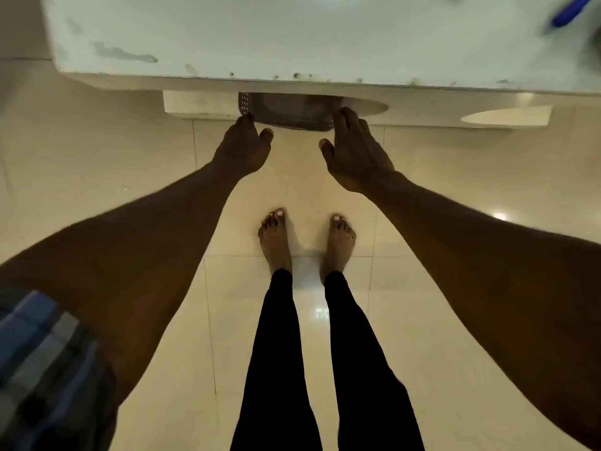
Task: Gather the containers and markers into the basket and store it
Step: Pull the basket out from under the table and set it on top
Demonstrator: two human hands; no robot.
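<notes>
Left hand (242, 148) held at the 10 o'clock side with straight fingers touching the grey basket (286, 110), basket tucked on a low shelf (201, 104) under the white table (292, 37) at 12 o'clock, right hand (353, 151) laid flat on its right end, blue marker (569, 9) seen at 2 o'clock.

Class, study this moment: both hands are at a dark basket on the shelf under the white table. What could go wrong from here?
1. The basket overhangs the lower shelf's front edge; if released now, it might tip onto the floor.
2. The left hand and right hand touch only its corners, so a push could skew it.
3. A blue marker remains on the table, possibly forgotten.
</notes>
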